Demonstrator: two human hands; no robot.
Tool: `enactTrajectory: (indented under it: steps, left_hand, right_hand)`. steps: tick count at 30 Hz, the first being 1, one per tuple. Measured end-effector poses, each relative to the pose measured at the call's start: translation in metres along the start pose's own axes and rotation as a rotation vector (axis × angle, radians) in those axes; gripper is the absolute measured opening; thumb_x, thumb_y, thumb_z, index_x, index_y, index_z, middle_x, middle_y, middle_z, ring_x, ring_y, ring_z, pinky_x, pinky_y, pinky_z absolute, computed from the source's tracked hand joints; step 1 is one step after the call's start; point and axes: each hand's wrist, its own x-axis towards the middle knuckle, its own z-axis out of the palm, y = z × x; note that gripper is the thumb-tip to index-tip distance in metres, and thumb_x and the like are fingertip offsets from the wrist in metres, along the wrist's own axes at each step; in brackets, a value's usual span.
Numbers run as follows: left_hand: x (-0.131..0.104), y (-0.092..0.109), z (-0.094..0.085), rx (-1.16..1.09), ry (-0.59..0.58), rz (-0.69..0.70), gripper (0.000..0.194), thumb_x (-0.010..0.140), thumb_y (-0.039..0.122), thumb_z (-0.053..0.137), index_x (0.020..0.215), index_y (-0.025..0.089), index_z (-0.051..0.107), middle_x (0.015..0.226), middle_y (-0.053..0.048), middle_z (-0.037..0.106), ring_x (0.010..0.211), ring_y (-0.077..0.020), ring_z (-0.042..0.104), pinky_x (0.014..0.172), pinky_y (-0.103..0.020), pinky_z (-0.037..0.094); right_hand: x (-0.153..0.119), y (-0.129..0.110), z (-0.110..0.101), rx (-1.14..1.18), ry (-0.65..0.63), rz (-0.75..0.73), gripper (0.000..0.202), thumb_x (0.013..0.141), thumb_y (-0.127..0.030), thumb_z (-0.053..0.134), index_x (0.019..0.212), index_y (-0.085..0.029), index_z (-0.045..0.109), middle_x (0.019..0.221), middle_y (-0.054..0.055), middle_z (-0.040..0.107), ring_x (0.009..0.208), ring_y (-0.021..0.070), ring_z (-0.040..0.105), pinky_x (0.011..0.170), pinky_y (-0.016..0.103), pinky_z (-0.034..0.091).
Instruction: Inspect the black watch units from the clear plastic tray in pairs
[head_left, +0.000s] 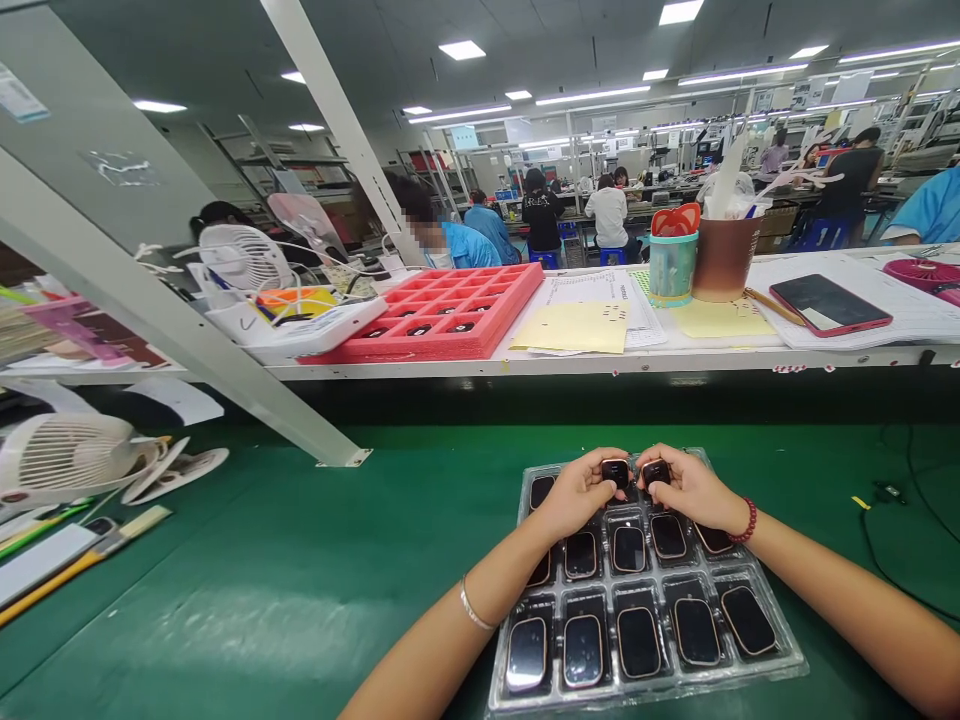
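A clear plastic tray (787, 668) lies on the green work surface, with several dark, rounded-square smartwatch faces in its compartments. Over its far row, my left hand (581, 492) is closed on one smartwatch face (615, 472), its thumb at the lower edge. Close beside it, my right hand (694, 488) grips a second smartwatch face (655, 473) the same way. Both pieces have gold-coloured rims and dark screens tilted towards me. In the near row, a smartwatch face (639, 642) lies screen up. My hands and wrists hide parts of the far and middle rows.
On the shelf ahead stand a red foam tray (480, 345), yellow paper (574, 328), a brown cup (726, 260) and a phone (831, 303). A white fan (71, 455) and a brush (135, 528) lie at left. A slanted metal post (255, 385) meets the table; black cable (874, 555) runs at right.
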Motion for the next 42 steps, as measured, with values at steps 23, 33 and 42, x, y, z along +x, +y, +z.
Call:
enactTrajectory:
  steps: [23, 33, 42]
  left_hand:
    - [0.0013, -0.0009, 0.0011, -0.056, 0.000, 0.030, 0.038, 0.071, 0.012, 0.061, 0.108, 0.016, 0.055, 0.094, -0.006, 0.064, 0.075, -0.0139, 0.062, 0.075, -0.029, 0.048]
    - [0.0008, -0.0022, -0.0006, -0.029, -0.008, 0.007, 0.035, 0.076, 0.019, 0.060, 0.110, 0.015, 0.056, 0.095, -0.008, 0.064, 0.070, -0.0126, 0.061, 0.070, -0.028, 0.047]
    - [0.0011, -0.0005, 0.0016, -0.066, -0.020, 0.037, 0.037, 0.072, 0.012, 0.060, 0.109, 0.016, 0.056, 0.095, -0.007, 0.064, 0.074, -0.0137, 0.061, 0.075, -0.031, 0.048]
  right_hand:
    - [0.0001, -0.0014, -0.0016, -0.016, -0.038, -0.023, 0.032, 0.071, -0.008, 0.052, 0.101, -0.021, 0.054, 0.093, 0.003, 0.059, 0.084, 0.0171, 0.057, 0.068, 0.028, 0.048]
    - [-0.0003, 0.0007, -0.0009, -0.053, -0.028, -0.016, 0.023, 0.076, -0.009, 0.051, 0.096, -0.020, 0.055, 0.087, 0.003, 0.060, 0.076, 0.0163, 0.057, 0.062, 0.027, 0.048]
    - [-0.0012, -0.0035, -0.0015, -0.052, -0.054, -0.027, 0.031, 0.072, -0.006, 0.051, 0.100, -0.020, 0.055, 0.098, 0.005, 0.059, 0.086, 0.0181, 0.058, 0.071, 0.029, 0.048]
